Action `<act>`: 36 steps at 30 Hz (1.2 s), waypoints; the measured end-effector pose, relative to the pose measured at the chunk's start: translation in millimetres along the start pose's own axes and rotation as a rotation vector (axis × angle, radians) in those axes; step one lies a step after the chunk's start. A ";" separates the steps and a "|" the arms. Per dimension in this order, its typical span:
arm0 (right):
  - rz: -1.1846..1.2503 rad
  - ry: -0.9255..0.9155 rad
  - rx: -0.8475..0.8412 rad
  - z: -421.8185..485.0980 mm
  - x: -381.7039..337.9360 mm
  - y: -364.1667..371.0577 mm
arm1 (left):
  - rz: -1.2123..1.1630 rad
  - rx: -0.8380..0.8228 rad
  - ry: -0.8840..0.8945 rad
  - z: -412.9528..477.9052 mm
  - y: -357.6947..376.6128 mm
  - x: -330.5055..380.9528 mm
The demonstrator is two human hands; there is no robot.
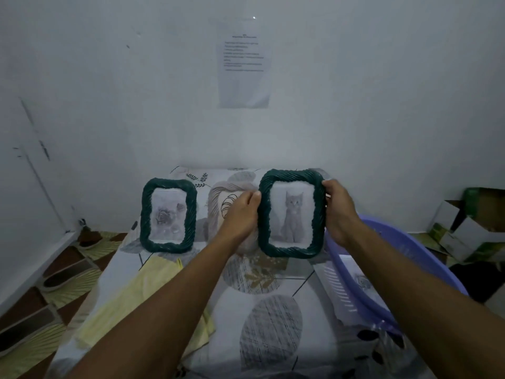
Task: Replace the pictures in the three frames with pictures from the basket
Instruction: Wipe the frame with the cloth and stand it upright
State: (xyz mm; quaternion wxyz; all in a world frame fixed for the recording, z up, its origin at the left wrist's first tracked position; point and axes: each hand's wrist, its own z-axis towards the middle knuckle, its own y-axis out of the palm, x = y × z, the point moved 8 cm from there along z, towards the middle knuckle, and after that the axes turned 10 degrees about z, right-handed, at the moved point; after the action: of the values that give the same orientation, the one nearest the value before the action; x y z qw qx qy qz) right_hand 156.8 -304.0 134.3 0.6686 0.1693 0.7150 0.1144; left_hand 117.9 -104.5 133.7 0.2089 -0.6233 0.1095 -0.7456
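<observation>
Your left hand [241,214] and right hand [338,212] hold the green frame with the cat picture [291,213] upright between them, your left grip clenched on its left edge and your right grip clenched on its right edge, fingers wrapped over the twisted rim; the frame sits low over the patterned tabletop [273,324], though the view does not tell whether its bottom edge touches the cloth; the cat picture faces you, pale behind the glass; to the left, well apart from your hands, a second green frame [168,216] stands upright on the tabletop with a grey rose picture in it; between the two green frames, partly hidden behind your left hand, stands a cream frame [221,203] showing a leaf drawing; a yellow cloth [142,299] lies flat on the near left of the tabletop; the purple basket [426,266] rests at the right edge, under your right forearm, with at least one printed picture [360,280] lying inside it; a sheet of printed paper [244,61] hangs on the white wall ahead; open cardboard boxes [470,228] sit on the floor at far right.
</observation>
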 end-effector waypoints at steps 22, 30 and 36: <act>-0.203 0.145 0.101 97.9 47.2 -20.4 | 1.014 0.221 0.400 58.7 -22.5 -32.6; -0.257 0.172 0.187 102.6 51.1 -23.1 | 0.964 0.219 0.335 64.7 -22.1 -33.8; -0.284 0.169 0.305 106.1 50.1 -27.7 | 0.955 0.218 0.332 66.0 -22.6 -36.0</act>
State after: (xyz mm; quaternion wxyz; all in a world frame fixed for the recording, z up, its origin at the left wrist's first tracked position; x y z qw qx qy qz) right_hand 257.5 -316.2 69.2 0.5822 0.1559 0.7942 -0.0766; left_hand 183.3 -61.8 124.6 0.5693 -0.3518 0.3353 -0.6631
